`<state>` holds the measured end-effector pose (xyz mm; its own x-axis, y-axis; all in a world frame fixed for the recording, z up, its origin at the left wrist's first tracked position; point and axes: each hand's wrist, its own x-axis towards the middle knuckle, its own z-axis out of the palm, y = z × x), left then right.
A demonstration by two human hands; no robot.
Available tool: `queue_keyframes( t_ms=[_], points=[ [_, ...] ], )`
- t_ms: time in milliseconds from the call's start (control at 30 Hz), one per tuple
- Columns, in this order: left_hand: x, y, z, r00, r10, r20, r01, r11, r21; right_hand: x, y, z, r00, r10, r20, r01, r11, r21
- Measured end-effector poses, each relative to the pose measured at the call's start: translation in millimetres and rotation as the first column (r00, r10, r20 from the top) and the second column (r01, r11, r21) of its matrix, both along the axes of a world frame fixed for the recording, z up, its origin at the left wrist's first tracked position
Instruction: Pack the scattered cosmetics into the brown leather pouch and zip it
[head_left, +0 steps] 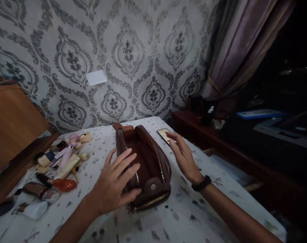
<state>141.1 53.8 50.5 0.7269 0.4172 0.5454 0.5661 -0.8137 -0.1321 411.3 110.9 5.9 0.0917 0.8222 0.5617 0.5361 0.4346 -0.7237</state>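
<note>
A dark brown leather bag (148, 158) lies unzipped on the patterned white cloth, its brown lining showing between the parted zips. My left hand (115, 179) is over the bag's left edge, fingers spread, with nothing in it; whether it touches the leather I cannot tell. To the right of the bag is my right hand (182, 155), wearing a black wristband. Its fingers are loosely stretched over a smartphone (162, 134) with a lit screen, which lies on the cloth. The fingertips hide part of the phone, and contact with the screen is unclear.
Several cosmetics, among them an orange-red bottle (64, 185) and a cream tube (68, 166), lie heaped on the left of the cloth (183, 216). A wooden panel (14, 125) stands at far left. Past the right edge is a dark red surface (191, 123) with an open drawer (229, 168).
</note>
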Motion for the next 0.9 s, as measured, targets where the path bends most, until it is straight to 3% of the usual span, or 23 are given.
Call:
queue_keyframes(
  t_ms=[67,133,233,400,667,900],
  points=[
    [0,2,0.6,1.000,-0.022,-0.004,0.022,1.000,-0.011,-17,-22,15.4,0.987,0.161,-0.006,-0.160,0.981,0.110],
    [0,3,-1.9,0.999,-0.033,0.009,0.033,0.999,-0.019,-30,-37,21.9,0.974,0.213,0.081,-0.221,0.970,0.101],
    [-4,3,-7.4,0.999,-0.037,0.036,0.038,0.999,-0.011,-40,-46,17.0,0.976,0.182,0.116,-0.189,0.981,0.048],
    [-5,5,-14.0,0.995,-0.048,0.087,0.046,0.999,0.027,-41,-46,2.6,0.989,0.150,0.017,-0.150,0.989,-0.003],
    [-1,14,-21.4,0.979,-0.042,0.199,0.014,0.990,0.141,-48,-42,2.7,0.982,0.116,-0.151,-0.108,0.992,0.062],
    [1,16,-12.5,0.985,0.007,0.174,-0.035,0.987,0.160,-51,-30,-0.3,0.977,0.141,-0.158,-0.128,0.987,0.094]
  ],
)
